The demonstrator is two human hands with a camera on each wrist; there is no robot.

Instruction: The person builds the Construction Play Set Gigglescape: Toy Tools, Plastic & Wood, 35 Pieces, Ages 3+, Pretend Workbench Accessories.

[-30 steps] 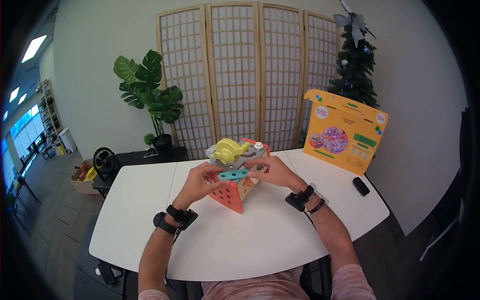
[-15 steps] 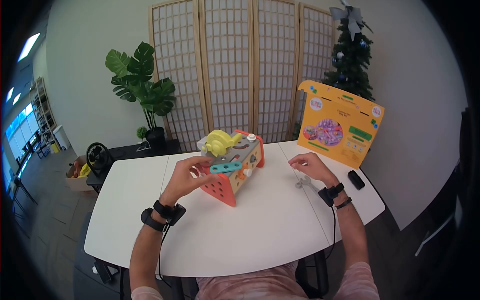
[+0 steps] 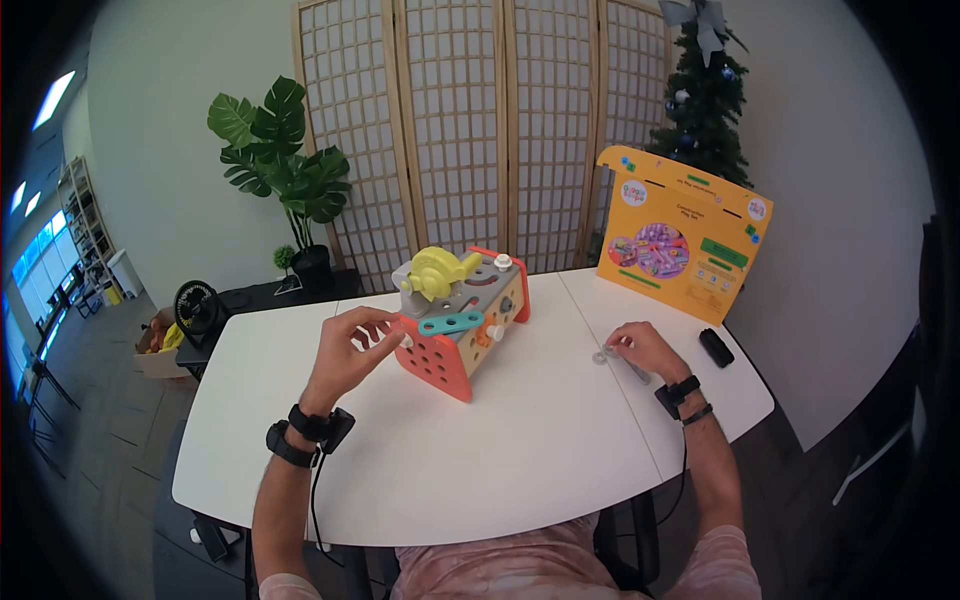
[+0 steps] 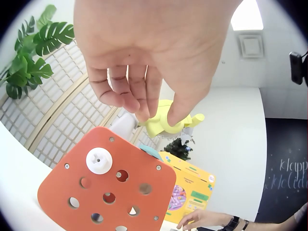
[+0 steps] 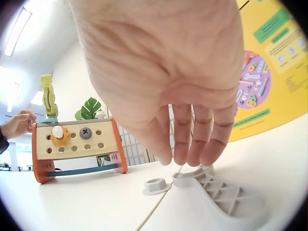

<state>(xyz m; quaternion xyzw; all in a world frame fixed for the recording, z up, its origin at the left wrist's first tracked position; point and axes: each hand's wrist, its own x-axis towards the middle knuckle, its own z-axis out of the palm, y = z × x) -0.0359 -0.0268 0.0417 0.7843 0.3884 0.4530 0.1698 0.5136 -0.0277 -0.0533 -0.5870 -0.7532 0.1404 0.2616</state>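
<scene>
A toy workbench with a red end panel (image 3: 432, 365) stands mid-table, a yellow toy circular saw (image 3: 437, 277) on its grey top. Across the top's near edge lies a teal strip with holes (image 3: 450, 323). My left hand (image 3: 347, 352) hovers just left of the workbench, thumb apart from relaxed fingers, holding nothing. A white bolt head or nut (image 4: 99, 160) sits on the red panel. Over on the right, my right hand (image 3: 650, 350) reaches down over a grey toy wrench (image 5: 233, 197), its fairly straight fingertips right at the wrench's head. Beside that lies a grey nut (image 5: 156, 186).
A yellow toy box (image 3: 685, 245) stands at the back right of the white table (image 3: 500, 480). In front of it lies a small black case (image 3: 716, 347). An orange piece with a white bolt (image 5: 59, 134) and a grey screw (image 5: 85, 133) are on the workbench's side.
My right hand has left the teal strip, moved right and come down over the wrench. The left hand has drawn back left from the strip, which stays on the workbench.
</scene>
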